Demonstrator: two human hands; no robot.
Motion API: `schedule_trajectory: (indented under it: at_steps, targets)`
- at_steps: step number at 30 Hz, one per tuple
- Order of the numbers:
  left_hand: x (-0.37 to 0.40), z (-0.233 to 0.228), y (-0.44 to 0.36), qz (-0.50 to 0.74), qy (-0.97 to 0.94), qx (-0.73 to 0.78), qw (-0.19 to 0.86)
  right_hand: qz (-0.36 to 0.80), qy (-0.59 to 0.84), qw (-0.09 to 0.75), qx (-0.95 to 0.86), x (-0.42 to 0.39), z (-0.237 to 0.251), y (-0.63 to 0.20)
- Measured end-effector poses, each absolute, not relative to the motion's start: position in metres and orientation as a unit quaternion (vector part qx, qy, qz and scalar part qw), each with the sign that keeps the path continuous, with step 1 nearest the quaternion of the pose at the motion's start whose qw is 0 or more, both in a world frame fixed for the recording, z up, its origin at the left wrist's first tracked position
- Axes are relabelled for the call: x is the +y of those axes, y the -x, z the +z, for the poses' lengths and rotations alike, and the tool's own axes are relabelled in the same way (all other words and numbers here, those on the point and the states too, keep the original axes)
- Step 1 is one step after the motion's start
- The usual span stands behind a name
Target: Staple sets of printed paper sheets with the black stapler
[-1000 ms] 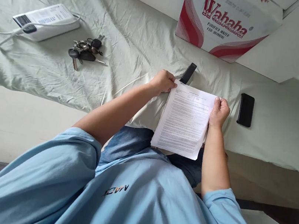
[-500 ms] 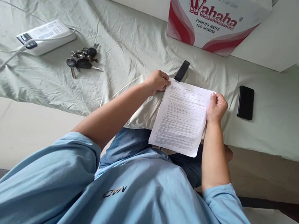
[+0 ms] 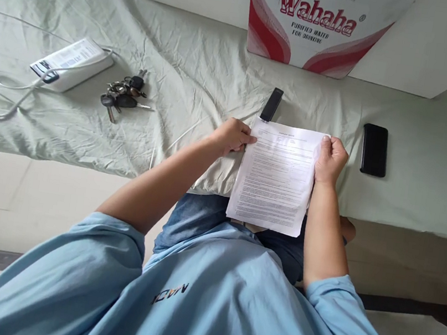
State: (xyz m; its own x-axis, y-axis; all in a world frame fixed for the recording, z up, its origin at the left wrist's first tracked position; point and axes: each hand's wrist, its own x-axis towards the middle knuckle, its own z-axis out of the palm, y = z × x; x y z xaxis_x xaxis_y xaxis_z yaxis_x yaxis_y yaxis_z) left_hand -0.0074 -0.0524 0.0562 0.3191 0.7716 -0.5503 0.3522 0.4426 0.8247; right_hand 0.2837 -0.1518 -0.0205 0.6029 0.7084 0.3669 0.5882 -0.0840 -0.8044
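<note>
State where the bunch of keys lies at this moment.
In the head view the bunch of keys lies on the green sheet, left of the person's left hand, just right of the white box.

Left hand (image 3: 234,135) is gripping the upper left edge of the printed sheet (image 3: 276,178); right hand (image 3: 329,160) is pinching its upper right corner. Sheet is hanging from both grips, over the bed (image 3: 195,74) edge toward the lap. Black stick (image 3: 271,105) is lying just beyond the left grip. Phone (image 3: 374,150) is lying just right of the right grip. Keys (image 3: 123,95) and white box (image 3: 72,62) are sitting well left of the left grip. Wahaha carton (image 3: 318,25) is standing beyond both.
</note>
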Motion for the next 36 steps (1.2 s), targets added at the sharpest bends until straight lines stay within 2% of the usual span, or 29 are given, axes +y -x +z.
schedule_trajectory:
  at_steps: [5, 17, 21, 23, 27, 29, 32, 36]
  targets:
    - [-0.057, 0.059, 0.009, 0.183, -0.488, 0.543, 0.658, 0.073, 0.711, 0.547, -0.435, -0.153, -0.022, -0.284]
    - [-0.059, 0.050, 0.006, 0.190, -0.453, 0.543, 0.681, 0.099, 0.749, 0.465, -0.461, -0.156, -0.010, -0.279]
    - [-0.071, 0.044, 0.009, 0.181, -0.430, 0.536, 0.703, 0.118, 0.749, 0.464, -0.458, -0.154, -0.004, -0.276]
    - [-0.077, 0.042, 0.014, 0.189, -0.425, 0.535, 0.705, 0.168, 0.735, 0.480, -0.449, -0.160, 0.001, -0.274]
    - [-0.087, 0.040, 0.037, 0.213, -0.415, 0.511, 0.722, 0.382, 0.687, 0.487, -0.380, -0.207, 0.016, -0.273]
    - [-0.091, 0.040, 0.052, 0.238, -0.399, 0.503, 0.729, 0.449, 0.680, 0.478, -0.327, -0.247, 0.020, -0.274]
    - [-0.099, 0.042, 0.067, 0.287, -0.360, 0.480, 0.746, 0.488, 0.655, 0.511, -0.267, -0.309, 0.021, -0.271]
    - [-0.111, 0.044, 0.061, 0.332, -0.312, 0.447, 0.770, 0.428, 0.631, 0.607, -0.224, -0.355, 0.012, -0.235]
